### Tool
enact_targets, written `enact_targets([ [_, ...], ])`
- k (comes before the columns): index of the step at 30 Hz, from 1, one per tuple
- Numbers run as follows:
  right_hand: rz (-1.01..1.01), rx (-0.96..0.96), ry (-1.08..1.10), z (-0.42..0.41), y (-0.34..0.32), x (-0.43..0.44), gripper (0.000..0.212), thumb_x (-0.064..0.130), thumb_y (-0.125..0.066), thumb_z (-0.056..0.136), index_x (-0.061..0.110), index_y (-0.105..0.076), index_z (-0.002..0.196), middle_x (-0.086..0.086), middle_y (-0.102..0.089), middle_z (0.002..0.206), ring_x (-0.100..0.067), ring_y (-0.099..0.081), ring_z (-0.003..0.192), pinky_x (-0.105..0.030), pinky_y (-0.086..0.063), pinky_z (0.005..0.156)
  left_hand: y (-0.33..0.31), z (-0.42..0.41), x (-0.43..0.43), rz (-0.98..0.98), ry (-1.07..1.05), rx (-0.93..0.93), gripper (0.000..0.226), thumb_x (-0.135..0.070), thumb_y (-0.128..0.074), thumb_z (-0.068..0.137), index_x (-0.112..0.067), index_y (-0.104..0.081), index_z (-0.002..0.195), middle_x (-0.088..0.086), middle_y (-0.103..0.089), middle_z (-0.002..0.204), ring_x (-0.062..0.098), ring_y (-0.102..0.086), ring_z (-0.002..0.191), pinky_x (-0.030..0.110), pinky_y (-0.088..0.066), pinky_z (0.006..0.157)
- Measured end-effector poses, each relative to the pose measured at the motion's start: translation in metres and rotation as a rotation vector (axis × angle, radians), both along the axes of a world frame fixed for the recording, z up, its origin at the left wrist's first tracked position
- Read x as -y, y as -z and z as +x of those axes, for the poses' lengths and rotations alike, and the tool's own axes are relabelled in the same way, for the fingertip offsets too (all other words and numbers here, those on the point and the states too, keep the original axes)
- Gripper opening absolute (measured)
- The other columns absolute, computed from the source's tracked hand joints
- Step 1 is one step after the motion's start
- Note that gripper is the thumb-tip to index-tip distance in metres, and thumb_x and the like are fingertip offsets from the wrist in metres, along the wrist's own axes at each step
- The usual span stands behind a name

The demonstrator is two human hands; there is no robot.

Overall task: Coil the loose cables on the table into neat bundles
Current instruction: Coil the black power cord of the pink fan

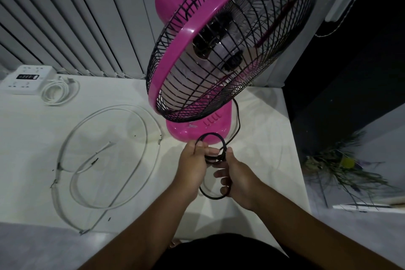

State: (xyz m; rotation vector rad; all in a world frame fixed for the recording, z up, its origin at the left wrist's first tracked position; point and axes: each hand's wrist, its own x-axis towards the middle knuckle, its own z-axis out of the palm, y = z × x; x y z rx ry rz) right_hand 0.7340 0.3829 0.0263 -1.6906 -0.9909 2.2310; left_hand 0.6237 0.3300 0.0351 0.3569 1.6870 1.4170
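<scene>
Fan (198, 131) (on table (258, 129)) right of cable (140, 160)

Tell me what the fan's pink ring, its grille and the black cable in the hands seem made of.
The pink ring looks like glossy moulded plastic, given its smooth sheen. The grille seems thin metal wire with a black coating. The black cable has a matte, flexible sheath, rubber or PVC, since it bends into tight loops in the left hand and right hand.

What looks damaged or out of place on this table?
The long white cable sprawled on the left of the table looks worn: its sheath seems split or frayed at several spots, with small dark flecks lying nearby. The black cord being coiled looks intact.
</scene>
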Motion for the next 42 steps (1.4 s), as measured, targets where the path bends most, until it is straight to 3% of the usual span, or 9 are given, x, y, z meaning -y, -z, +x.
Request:
enact_targets([
  [5, 0.031, -0.015, 0.133, 0.000, -0.002, -0.006, 0.043, 0.053, -0.047, 0.102, 0.019, -0.072, 0.099, 0.002, -0.071, 0.091, -0.015, -0.054, 0.080, -0.031, -0.042, 0.062, 0.008, 0.012, 0.005, -0.053, 0.010, 0.034, 0.028, -0.019, -0.044, 0.106, -0.012, -0.067, 0.091, 0.010, -0.076, 0.104, 0.023, -0.069, 0.102, 0.037, -0.051, 0.096],
  [10, 0.139, -0.060, 0.200, 0.003, -0.001, -0.011, 0.032, 0.043, -0.051, 0.103, 0.018, -0.065, 0.088, 0.009, -0.072, 0.073, -0.012, -0.070, 0.080, -0.034, -0.048, 0.071, 0.010, 0.022, 0.014, -0.095, 0.144, -0.060, 0.033, -0.020, -0.048, 0.104, -0.024, -0.074, 0.085, -0.011, -0.078, 0.086, -0.010, -0.065, 0.075, 0.002, -0.042, 0.062],
  [13, 0.188, -0.040, 0.224, 0.005, 0.003, -0.012, 0.030, 0.038, -0.052, 0.103, 0.015, -0.063, 0.087, 0.006, -0.061, 0.064, -0.013, -0.063, 0.069, -0.034, -0.050, 0.070, 0.011, 0.017, 0.013, -0.133, 0.186, -0.150, 0.018, -0.023, -0.056, 0.098, -0.022, -0.074, 0.094, 0.011, -0.075, 0.098, 0.008, -0.065, 0.081, 0.015, -0.047, 0.069],
  [16, 0.309, 0.043, 0.151, 0.005, 0.008, -0.011, 0.031, 0.038, -0.053, 0.103, 0.012, -0.067, 0.094, 0.002, -0.055, 0.070, -0.015, -0.053, 0.069, -0.033, -0.052, 0.071, 0.007, 0.006, 0.007, -0.101, 0.164, -0.085, 0.015, -0.031, -0.057, 0.096, -0.025, -0.063, 0.108, 0.004, -0.072, 0.106, 0.015, -0.067, 0.099, 0.035, -0.052, 0.091],
  [22, 0.369, 0.034, 0.063, 0.004, 0.008, -0.006, 0.023, 0.036, -0.062, 0.099, 0.016, -0.071, 0.094, 0.005, -0.062, 0.066, -0.013, -0.059, 0.069, -0.030, -0.054, 0.068, 0.002, -0.006, -0.003, -0.256, 0.479, -0.337, 0.039, -0.043, -0.033, 0.106, -0.020, -0.063, 0.096, 0.001, -0.070, 0.087, 0.012, -0.064, 0.079, 0.029, -0.045, 0.069],
  [29, 0.306, -0.151, 0.110, 0.006, 0.006, -0.007, 0.022, 0.022, -0.053, 0.104, 0.015, -0.074, 0.105, -0.003, -0.064, 0.080, -0.013, -0.059, 0.071, -0.038, -0.057, 0.085, 0.014, 0.002, -0.004, -0.163, 0.193, 0.130, 0.024, -0.027, -0.038, 0.107, -0.011, -0.055, 0.102, 0.008, -0.056, 0.083, 0.019, -0.060, 0.080, 0.039, -0.057, 0.088],
  [35, 0.456, -0.012, 0.080, 0.007, 0.010, -0.007, 0.027, 0.017, -0.050, 0.104, 0.025, -0.075, 0.112, 0.005, -0.067, 0.082, -0.006, -0.057, 0.066, -0.026, -0.053, 0.072, 0.019, 0.002, 0.001, -0.298, 0.267, 0.070, 0.024, -0.037, -0.043, 0.103, -0.019, -0.058, 0.100, 0.001, -0.060, 0.105, 0.018, -0.056, 0.097, 0.039, -0.044, 0.093],
  [38, 0.461, 0.018, 0.080, 0.010, 0.011, -0.009, 0.030, 0.019, -0.049, 0.105, 0.031, -0.077, 0.102, 0.009, -0.065, 0.080, -0.009, -0.056, 0.071, -0.029, -0.051, 0.075, 0.020, 0.004, 0.008, -0.402, 0.110, 0.266, 0.053, -0.059, -0.064, 0.087, -0.025, -0.052, 0.125, -0.003, -0.050, 0.126, 0.021, -0.050, 0.114, 0.050, -0.050, 0.096],
  [42, 0.417, -0.024, 0.114, 0.010, 0.013, -0.008, 0.030, 0.019, -0.050, 0.105, 0.029, -0.078, 0.102, 0.006, -0.066, 0.082, -0.010, -0.055, 0.065, -0.031, -0.050, 0.073, 0.031, 0.005, 0.011, -0.243, -0.061, 0.657, 0.077, -0.044, -0.085, 0.076, -0.015, -0.051, 0.139, 0.011, -0.054, 0.137, 0.032, -0.060, 0.118, 0.052, -0.055, 0.096],
])
